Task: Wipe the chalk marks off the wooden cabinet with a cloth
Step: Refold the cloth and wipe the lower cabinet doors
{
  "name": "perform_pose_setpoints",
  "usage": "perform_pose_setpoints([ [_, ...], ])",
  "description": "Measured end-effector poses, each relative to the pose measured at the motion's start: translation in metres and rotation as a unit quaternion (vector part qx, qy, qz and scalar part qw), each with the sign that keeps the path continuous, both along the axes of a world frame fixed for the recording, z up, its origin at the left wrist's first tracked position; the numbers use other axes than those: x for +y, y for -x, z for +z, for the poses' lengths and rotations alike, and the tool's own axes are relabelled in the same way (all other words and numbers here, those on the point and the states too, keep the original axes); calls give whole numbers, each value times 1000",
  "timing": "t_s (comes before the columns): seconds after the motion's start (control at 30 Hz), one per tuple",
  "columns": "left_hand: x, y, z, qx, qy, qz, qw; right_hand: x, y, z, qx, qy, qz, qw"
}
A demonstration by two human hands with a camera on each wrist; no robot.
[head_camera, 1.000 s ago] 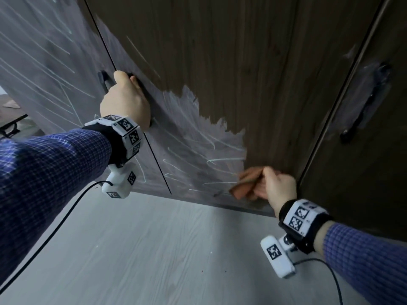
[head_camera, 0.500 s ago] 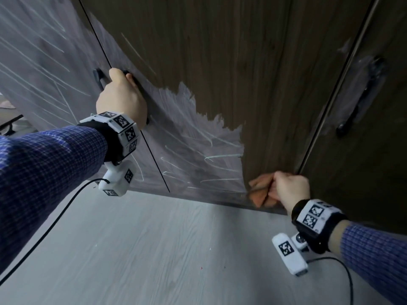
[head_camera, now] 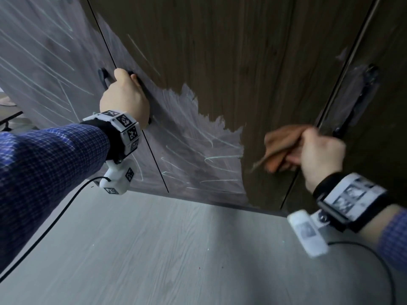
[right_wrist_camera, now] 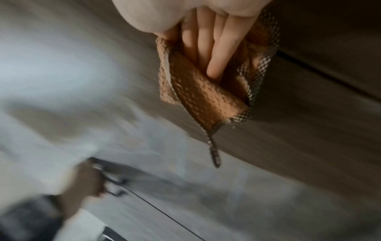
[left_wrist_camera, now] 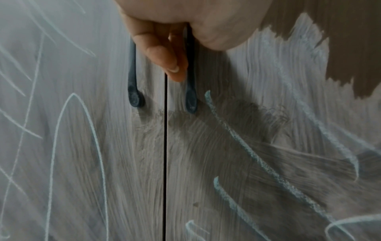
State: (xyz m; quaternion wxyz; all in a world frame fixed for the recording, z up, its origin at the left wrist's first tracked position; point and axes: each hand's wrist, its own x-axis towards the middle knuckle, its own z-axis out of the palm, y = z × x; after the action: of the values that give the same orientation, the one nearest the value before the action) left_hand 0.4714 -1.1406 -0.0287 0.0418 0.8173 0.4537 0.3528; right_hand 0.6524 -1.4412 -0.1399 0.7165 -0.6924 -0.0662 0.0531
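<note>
The dark wooden cabinet [head_camera: 253, 58] fills the head view. Pale chalk marks [head_camera: 198, 150] cover the lower left of its middle door, and more chalk scribbles [head_camera: 39, 62] cover the left door. My left hand [head_camera: 124, 100] grips the black door handle [left_wrist_camera: 190, 78] beside the door gap, with a finger [left_wrist_camera: 164, 53] between the two handles. My right hand [head_camera: 319, 150] holds a folded brown cloth [head_camera: 279, 142] against the wiped part of the middle door, near its right edge. In the right wrist view, fingers [right_wrist_camera: 218, 53] press into the cloth [right_wrist_camera: 202, 97].
A second handle [left_wrist_camera: 134, 78] sits on the left door. The right door carries a long black handle [head_camera: 356, 102] with a smeared patch round it. Grey wood-look floor [head_camera: 176, 249] lies below the cabinet. Wrist cables [head_camera: 55, 219] trail over it.
My right hand has carried the cloth from the door's bottom edge up the door and slightly right. The left hand has stayed on the handle.
</note>
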Motion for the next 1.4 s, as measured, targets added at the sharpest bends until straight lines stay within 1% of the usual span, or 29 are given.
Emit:
perform_pose_setpoints([
  [0.03, 1, 0, 0, 0, -3, -3, 1000, 3, 3, 27, -15, -37, -12, 999],
  [0.07, 2, 0, 1, 1, -5, -5, 1000, 5, 6, 45, -18, -73, -10, 997],
  [0.1, 2, 1, 1, 4, -8, -6, 1000, 7, 9, 53, -27, -92, 2, 995],
  [0.17, 3, 2, 1, 6, -10, -6, 1000, 18, 16, 46, -63, -88, 8, 994],
  [0.23, 3, 2, 1, 4, -8, -6, 1000, 36, 19, 12, -78, -16, 17, 997],
  [0.3, 3, 1, 0, 1, -4, -5, 1000, 55, 30, -34, -84, 108, 71, 988],
  [0.4, 3, 0, 1, 0, 1, -8, 1000, 75, 44, -129, -28, 278, 177, 944],
  [0.47, 4, 0, 3, 4, 5, -7, 1000, 76, 43, -181, 11, 331, 226, 916],
  [0.5, 5, 0, 3, 6, 8, -7, 1000, 73, 41, -198, 15, 335, 247, 909],
  [0.53, 5, 0, 3, 6, 10, -7, 1000, 74, 36, -208, 11, 323, 261, 910],
  [0.57, 4, 0, 2, 6, 12, -8, 1000, 77, 38, -202, 22, 293, 271, 916],
  [0.6, 4, 0, 2, 5, 14, -9, 1000, 81, 42, -184, 35, 253, 275, 927],
  [0.63, 4, -1, 2, 6, 13, -9, 1000, 89, 47, -155, 43, 198, 274, 940],
  [0.7, 5, 0, 1, 13, 8, -7, 1000, 103, 56, -72, 34, 66, 271, 960],
  [0.77, 5, 0, 2, 15, 2, -5, 1000, 109, 57, 10, 28, -60, 269, 961],
  [0.8, 4, 0, 4, 15, 1, -5, 1000, 108, 58, 39, 30, -103, 279, 954],
  [0.83, 4, 0, 5, 13, 0, -6, 1000, 107, 57, 53, 35, -128, 287, 949],
  [0.87, 4, 2, 6, 13, 0, -9, 1000, 108, 57, 53, 40, -137, 288, 947],
  [0.9, 4, 3, 6, 12, 1, -12, 1000, 108, 60, 44, 42, -134, 284, 948],
  [0.97, 4, 4, 6, 13, 5, -17, 1000, 109, 65, -11, 58, -72, 269, 959],
  [1.03, 3, 4, 5, 17, 11, -16, 1000, 103, 62, -88, 58, 79, 260, 961],
  [1.1, 3, 2, 6, 13, 12, -13, 1000, 85, 55, -151, 54, 223, 253, 940],
  [1.13, 2, 2, 5, 11, 13, -14, 1000, 77, 51, -174, 54, 277, 256, 925],
  [1.17, 3, 2, 4, 10, 15, -17, 1000, 71, 49, -183, 44, 313, 261, 912],
  [1.2, 3, 1, 4, 10, 16, -20, 1000, 73, 46, -186, 36, 319, 261, 910],
  [1.23, 4, 1, 3, 9, 18, -23, 1000, 78, 45, -176, 27, 298, 259, 918],
  [1.27, 4, 1, 4, 9, 20, -25, 999, 86, 47, -153, 10, 264, 259, 929],
  [1.33, 4, 1, 5, 7, 17, -24, 1000, 101, 51, -91, -22, 145, 245, 958],
  [1.4, 5, 1, 4, 5, 12, -24, 1000, 101, 51, -14, -13, -1, 192, 981],
])
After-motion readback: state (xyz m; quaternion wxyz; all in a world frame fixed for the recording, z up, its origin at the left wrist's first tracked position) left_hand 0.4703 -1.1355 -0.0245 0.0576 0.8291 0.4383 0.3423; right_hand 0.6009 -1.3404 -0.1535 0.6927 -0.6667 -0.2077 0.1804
